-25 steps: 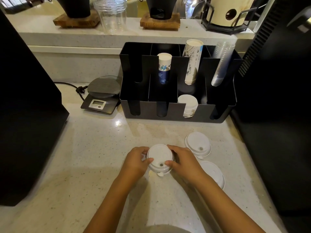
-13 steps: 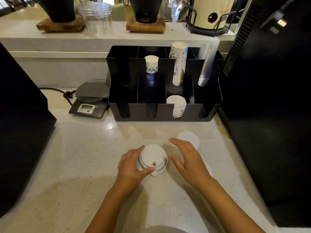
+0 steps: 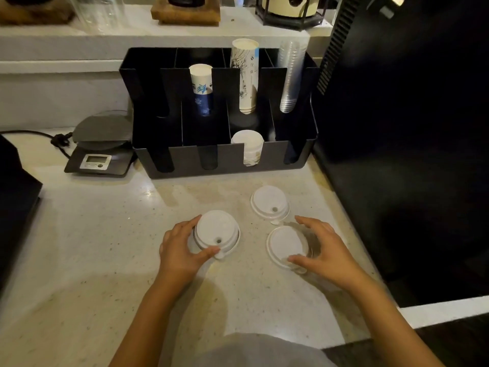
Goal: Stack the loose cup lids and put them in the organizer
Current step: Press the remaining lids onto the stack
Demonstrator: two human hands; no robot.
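Three white cup lids lie on the pale counter. My left hand [image 3: 182, 250] grips the left one, a small stack of lids [image 3: 216, 231], by its rim. Spread around the near right lid [image 3: 284, 245], my right hand [image 3: 321, 247] has thumb and fingers at its edge; the lid lies flat. A third lid [image 3: 269, 203] sits apart, farther back. The black organizer [image 3: 225, 160] stands behind, with a stack of white lids [image 3: 248, 147] in a front slot.
Paper cup stacks [image 3: 244, 75] and clear cups [image 3: 289, 78] fill the organizer's rear slots. A digital scale [image 3: 102, 147] with a cable sits to its left. Black machines stand at the far left [image 3: 16, 197] and right [image 3: 402, 154].
My right hand left the stacked lids and moved right to the near right lid. My left hand stayed on the stack. The camera tilted down.
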